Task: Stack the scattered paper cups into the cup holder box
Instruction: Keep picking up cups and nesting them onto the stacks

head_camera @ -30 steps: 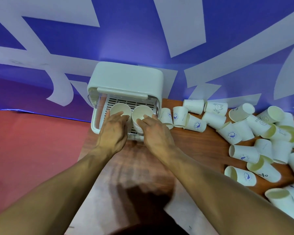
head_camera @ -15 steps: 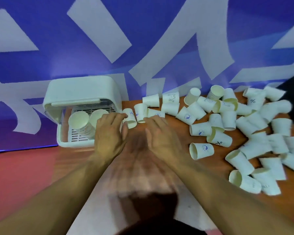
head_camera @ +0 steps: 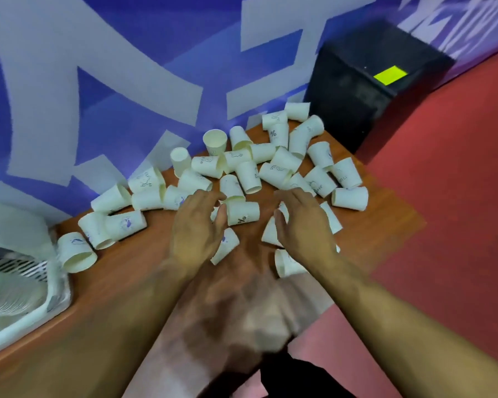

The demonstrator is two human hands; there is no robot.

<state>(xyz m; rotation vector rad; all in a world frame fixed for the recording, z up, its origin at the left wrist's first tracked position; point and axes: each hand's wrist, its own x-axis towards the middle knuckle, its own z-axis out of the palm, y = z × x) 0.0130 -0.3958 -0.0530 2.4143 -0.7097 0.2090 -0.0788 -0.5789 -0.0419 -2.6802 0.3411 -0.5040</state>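
Note:
Several white paper cups lie scattered on the brown table (head_camera: 133, 282), most on their sides. My left hand (head_camera: 196, 228) hovers palm down over the pile, fingers spread, its thumb beside a cup marked with a percent sign (head_camera: 243, 214). Another cup (head_camera: 226, 248) lies partly under that hand. My right hand (head_camera: 302, 225) is spread over cups (head_camera: 270, 232) on the right, fingers relaxed. Neither hand grips a cup. The white cup holder box (head_camera: 20, 282) sits at the far left edge, with stacked cups (head_camera: 0, 294) inside.
A blue wall with pale shapes (head_camera: 127, 81) runs behind the table. A black box with a yellow label (head_camera: 371, 81) stands at the table's far right end. Red floor (head_camera: 443, 196) lies to the right. A lone cup (head_camera: 76, 252) lies near the holder.
Both hands left the stacks in the holder box and swung right across the table to the scattered pile. The view turned right, so the box now sits at the left edge.

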